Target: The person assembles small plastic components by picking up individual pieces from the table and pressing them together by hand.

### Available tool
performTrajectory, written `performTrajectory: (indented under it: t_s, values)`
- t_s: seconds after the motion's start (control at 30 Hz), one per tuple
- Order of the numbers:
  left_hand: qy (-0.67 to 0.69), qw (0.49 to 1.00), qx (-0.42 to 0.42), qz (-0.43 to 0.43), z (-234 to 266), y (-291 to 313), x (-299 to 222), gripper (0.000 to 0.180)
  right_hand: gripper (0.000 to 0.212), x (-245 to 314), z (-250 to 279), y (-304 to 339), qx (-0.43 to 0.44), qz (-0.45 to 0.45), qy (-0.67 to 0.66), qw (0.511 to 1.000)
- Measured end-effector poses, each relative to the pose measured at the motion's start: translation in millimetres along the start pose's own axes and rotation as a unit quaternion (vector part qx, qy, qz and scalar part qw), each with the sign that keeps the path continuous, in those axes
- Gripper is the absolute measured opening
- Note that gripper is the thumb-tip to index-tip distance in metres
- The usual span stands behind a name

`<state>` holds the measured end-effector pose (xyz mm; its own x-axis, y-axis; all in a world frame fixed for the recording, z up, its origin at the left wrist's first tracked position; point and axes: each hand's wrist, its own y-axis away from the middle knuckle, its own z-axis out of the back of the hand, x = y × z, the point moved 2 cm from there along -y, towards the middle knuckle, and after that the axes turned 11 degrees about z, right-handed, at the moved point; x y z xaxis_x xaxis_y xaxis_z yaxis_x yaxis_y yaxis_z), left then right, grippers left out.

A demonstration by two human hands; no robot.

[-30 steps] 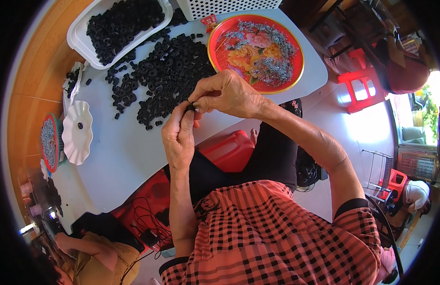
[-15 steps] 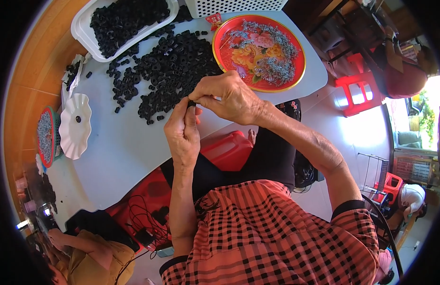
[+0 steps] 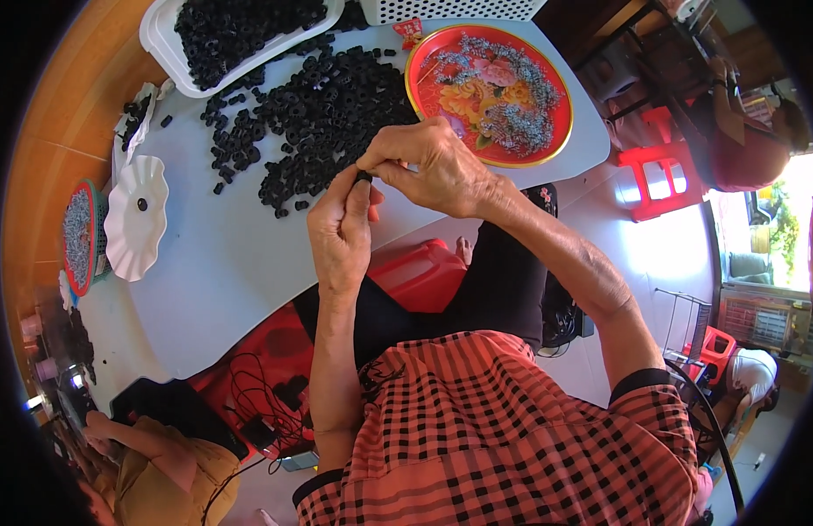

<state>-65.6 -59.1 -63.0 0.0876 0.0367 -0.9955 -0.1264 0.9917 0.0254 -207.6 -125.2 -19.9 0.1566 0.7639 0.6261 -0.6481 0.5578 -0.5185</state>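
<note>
My left hand (image 3: pixel 341 237) pinches a small black plastic part (image 3: pixel 363 176) between thumb and fingers, above the table's near edge. Fingertips of my right hand (image 3: pixel 437 167) are closed together against the top of that part; whatever they hold is too small to make out. Just beyond my hands spreads a pile of similar black parts (image 3: pixel 336 110). To the right of the pile lies a round red tray (image 3: pixel 442 92) with a flower print and a gold rim, with many tiny silvery metal pieces (image 3: pixel 529 123) scattered over it.
A white tub (image 3: pixel 152 44) full of black parts stands at the far left, beside a white perforated basket (image 3: pixel 450 10). A wavy white dish (image 3: pixel 130 250) holds one black part. Next to it is a red-rimmed basket (image 3: pixel 80 241) of metal pieces. Another person (image 3: pixel 174 465) sits lower left.
The view has shifted slightly, so the table things sit a little higher. Both hands stay together at the small black part, with the right fingertips still pressed to its top.
</note>
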Motion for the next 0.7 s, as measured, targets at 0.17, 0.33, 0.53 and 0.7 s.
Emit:
performTrajectory:
  t_s: [0.17,0.33,0.53,0.7]
  values:
    - [-0.004,1.0,0.004,-0.005,1.2,-0.6,2.4,0.025,0.011,2.4,5.5,-6.1,0.014,0.054,0.038,0.998]
    - [-0.004,1.0,0.01,-0.021,0.6,2.8,5.2,0.024,0.011,-3.5,15.0,-6.9,0.094,-0.114,-0.098,0.984]
    - [0.013,0.999,0.032,-0.004,5.1,-0.4,5.7,0.024,0.009,-1.0,6.9,-2.4,0.062,-0.037,-0.044,0.996]
    - [0.0,1.0,0.023,-0.005,3.4,-0.8,0.6,0.023,0.011,-0.5,2.3,-1.7,0.052,-0.038,-0.035,0.997]
